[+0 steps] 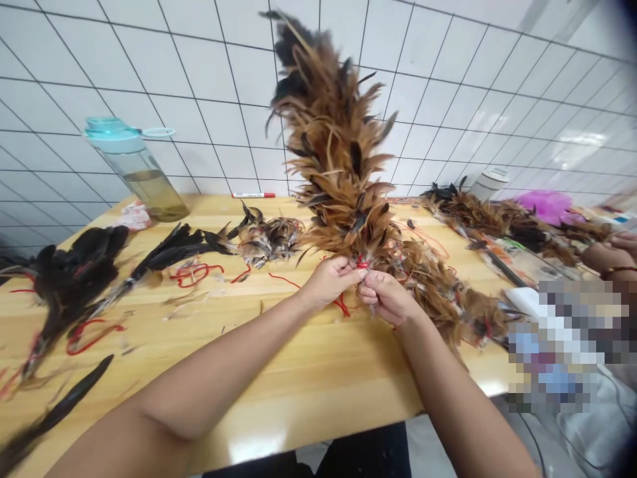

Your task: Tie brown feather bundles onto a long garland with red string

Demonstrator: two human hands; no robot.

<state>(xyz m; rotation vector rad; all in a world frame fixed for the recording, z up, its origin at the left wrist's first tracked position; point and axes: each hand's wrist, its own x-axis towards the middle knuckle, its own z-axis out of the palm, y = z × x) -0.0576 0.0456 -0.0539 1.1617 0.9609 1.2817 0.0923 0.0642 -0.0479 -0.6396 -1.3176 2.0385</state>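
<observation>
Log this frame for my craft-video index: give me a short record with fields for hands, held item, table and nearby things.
left hand: pinches base of feather duster, held upright
right hand: grips red string at the same base
table: wooden, strewn with dark feathers and red string pieces
water bottle: far left, by tiled wall
red marker: at table's back edge
another person's hand: right edge

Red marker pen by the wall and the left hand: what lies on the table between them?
In the head view, a small speckled brown feather bundle and loose red thread lie between the red marker pen and the left hand.
</observation>
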